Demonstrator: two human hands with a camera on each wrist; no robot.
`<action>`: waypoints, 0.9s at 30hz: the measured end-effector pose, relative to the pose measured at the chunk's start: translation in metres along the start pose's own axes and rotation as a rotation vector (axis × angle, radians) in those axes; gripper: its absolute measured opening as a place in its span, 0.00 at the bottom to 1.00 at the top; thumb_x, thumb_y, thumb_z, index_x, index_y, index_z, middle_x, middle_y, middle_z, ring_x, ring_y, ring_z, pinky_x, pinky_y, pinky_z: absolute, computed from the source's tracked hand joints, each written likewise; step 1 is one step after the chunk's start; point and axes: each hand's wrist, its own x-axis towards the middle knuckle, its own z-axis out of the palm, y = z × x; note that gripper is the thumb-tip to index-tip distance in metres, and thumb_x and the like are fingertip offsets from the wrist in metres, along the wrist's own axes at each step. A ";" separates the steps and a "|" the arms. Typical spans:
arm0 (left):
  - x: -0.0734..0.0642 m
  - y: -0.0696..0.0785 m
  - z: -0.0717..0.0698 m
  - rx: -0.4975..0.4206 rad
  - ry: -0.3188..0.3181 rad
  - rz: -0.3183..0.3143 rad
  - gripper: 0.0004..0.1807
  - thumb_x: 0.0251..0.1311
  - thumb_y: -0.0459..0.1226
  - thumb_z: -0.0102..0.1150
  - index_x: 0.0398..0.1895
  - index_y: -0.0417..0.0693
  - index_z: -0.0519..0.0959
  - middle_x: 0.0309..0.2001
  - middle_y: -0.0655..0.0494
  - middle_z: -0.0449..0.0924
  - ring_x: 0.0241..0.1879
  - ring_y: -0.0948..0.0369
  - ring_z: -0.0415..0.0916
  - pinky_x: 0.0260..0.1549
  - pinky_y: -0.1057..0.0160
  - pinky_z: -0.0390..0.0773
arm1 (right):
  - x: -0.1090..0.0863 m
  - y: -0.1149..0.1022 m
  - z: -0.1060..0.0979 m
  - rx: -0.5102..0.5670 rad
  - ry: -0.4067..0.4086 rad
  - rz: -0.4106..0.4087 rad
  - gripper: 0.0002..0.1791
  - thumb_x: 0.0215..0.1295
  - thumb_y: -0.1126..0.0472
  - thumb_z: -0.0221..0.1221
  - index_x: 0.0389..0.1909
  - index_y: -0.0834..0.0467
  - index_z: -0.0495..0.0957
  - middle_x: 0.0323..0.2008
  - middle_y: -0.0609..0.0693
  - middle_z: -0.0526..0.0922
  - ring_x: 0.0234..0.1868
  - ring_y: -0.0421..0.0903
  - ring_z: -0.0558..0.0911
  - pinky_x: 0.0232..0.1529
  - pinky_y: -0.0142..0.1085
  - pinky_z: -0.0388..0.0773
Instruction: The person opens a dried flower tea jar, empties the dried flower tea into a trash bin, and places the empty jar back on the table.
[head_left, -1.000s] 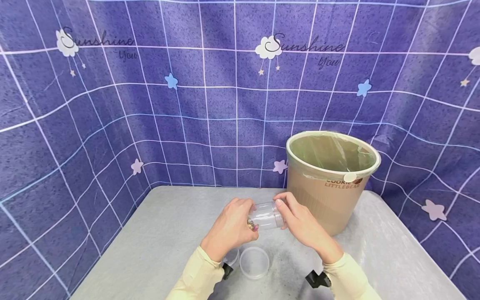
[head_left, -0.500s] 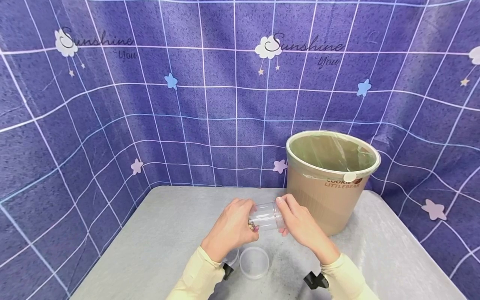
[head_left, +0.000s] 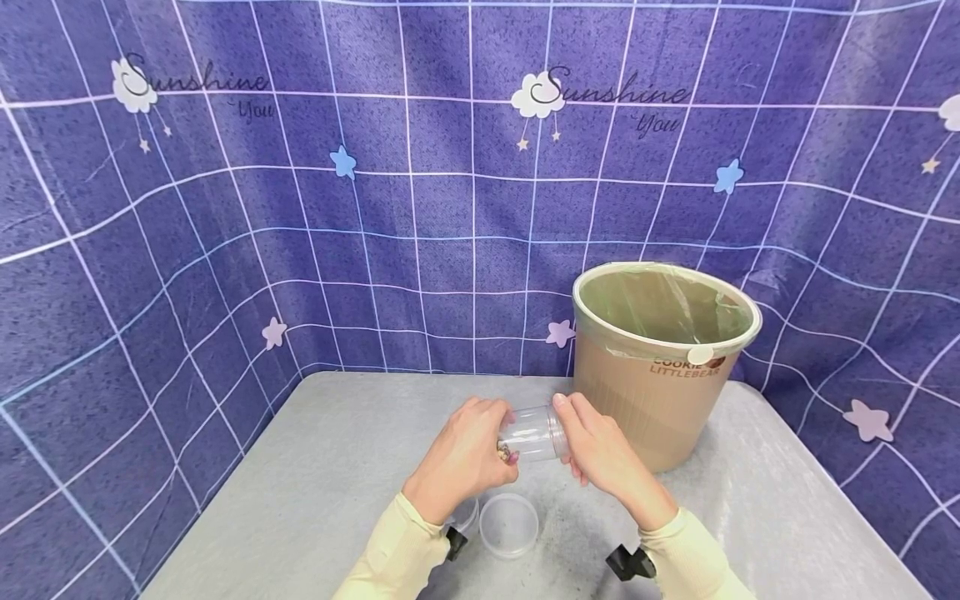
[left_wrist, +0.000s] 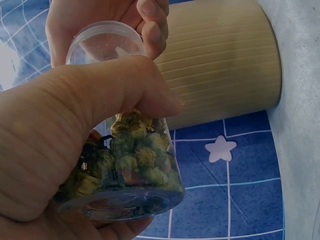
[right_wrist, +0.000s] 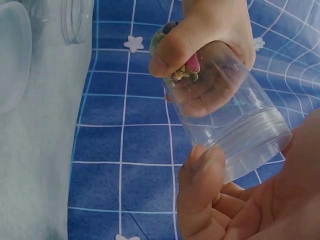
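two hands are at one clear jar [head_left: 531, 434], tipped on its side above the grey table [head_left: 360, 467], its mouth towards three o'clock. the left hand [head_left: 463, 450], at nine o'clock, is curled round the base end, where dried flower buds [left_wrist: 145, 160] are bunched. the right hand [head_left: 602, 446], at three o'clock, is loosely cupped, relaxed fingers touching the mouth end. a translucent round lid [head_left: 509, 527] lies at six o'clock from the jar; a beige bin [head_left: 637, 400] stands at two o'clock.
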 end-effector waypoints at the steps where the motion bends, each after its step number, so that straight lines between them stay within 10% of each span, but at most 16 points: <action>1: 0.000 0.000 0.000 0.001 0.000 0.001 0.25 0.31 0.40 0.77 0.40 0.50 0.81 0.34 0.62 0.82 0.37 0.59 0.76 0.39 0.61 0.79 | 0.000 0.000 0.000 -0.001 -0.001 0.000 0.28 0.78 0.32 0.40 0.39 0.52 0.71 0.17 0.55 0.78 0.12 0.48 0.74 0.14 0.41 0.75; 27: 0.000 -0.001 0.000 0.010 0.010 0.015 0.26 0.31 0.40 0.77 0.40 0.50 0.80 0.34 0.61 0.83 0.37 0.58 0.77 0.40 0.60 0.79 | 0.000 0.000 0.000 -0.028 -0.009 -0.023 0.24 0.79 0.33 0.42 0.41 0.49 0.71 0.14 0.50 0.75 0.13 0.48 0.75 0.17 0.39 0.72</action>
